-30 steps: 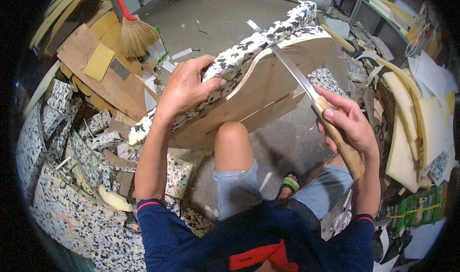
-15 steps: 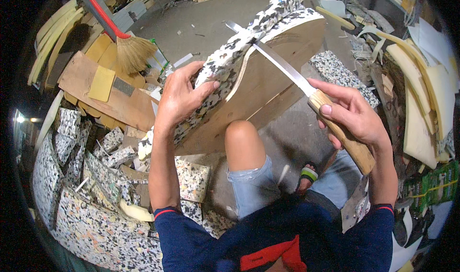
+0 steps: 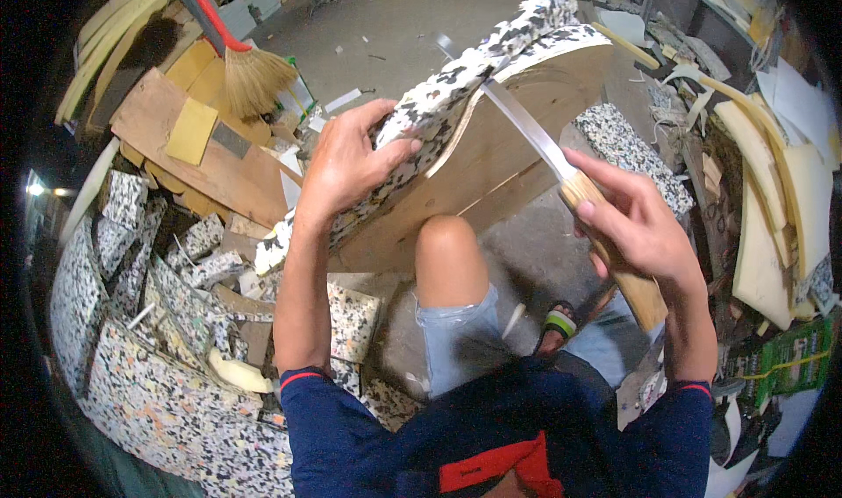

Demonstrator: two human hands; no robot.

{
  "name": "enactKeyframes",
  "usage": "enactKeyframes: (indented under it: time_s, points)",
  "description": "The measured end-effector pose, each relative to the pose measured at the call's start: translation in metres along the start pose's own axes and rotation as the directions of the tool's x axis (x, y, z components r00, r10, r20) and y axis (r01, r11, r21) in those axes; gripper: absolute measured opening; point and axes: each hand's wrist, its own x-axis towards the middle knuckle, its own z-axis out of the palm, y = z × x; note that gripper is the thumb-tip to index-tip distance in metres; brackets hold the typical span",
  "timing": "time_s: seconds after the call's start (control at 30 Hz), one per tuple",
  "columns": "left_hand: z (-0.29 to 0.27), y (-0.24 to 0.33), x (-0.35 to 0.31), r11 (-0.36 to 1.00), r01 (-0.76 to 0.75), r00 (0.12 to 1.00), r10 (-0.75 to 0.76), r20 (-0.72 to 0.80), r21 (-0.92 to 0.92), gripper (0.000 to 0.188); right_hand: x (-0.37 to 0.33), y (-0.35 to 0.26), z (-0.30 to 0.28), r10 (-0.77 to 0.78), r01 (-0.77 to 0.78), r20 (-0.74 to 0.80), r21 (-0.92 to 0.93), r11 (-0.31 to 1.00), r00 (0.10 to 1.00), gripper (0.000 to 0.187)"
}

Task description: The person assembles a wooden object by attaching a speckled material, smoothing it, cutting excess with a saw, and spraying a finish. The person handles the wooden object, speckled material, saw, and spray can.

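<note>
A wooden board piece with a curved edge [image 3: 561, 99] leans up over my left knee, edged with thick black-and-white speckled foam [image 3: 438, 94]. My left hand [image 3: 351, 160] is closed on the foam, thumb on the near side and fingers over the far side. A long narrow-bladed knife [image 3: 531, 134] passes through the foam near a dip in the wood's curved edge. Its tip shows beyond the foam on the far side. Wrapped round the knife's light wooden handle is my right hand [image 3: 645, 230], index finger stretched toward the blade.
Speckled foam offcuts [image 3: 184, 393] heap up at the left, below a wooden panel [image 3: 237, 178]. A straw broom [image 3: 259, 81] with a red handle stands at the upper left. Curved yellowish foam strips [image 3: 745, 208] pile at the right. Another speckled foam slab [image 3: 631, 151] lies beyond the knife.
The knife's handle has tilted slightly more steeply, and a little less blade shows on the near side. Foam, board and left hand sit slightly further right in view, along with the surroundings.
</note>
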Motion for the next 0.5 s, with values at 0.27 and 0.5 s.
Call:
enactKeyframes:
  time_s: [0.27,0.5]
  points:
    - [0.002,0.006,-0.003,1.0,-0.005,1.0,0.006,-0.031,0.02,0.047,0.037,0.01,0.003,-0.214,0.211,-0.026,-0.104,0.972,0.976,0.056]
    - [0.001,-0.001,-0.002,1.0,-0.02,0.999,0.02,-0.044,-0.002,0.046,0.02,0.023,0.018,-0.511,0.375,-0.094,-0.569,0.732,0.854,0.056]
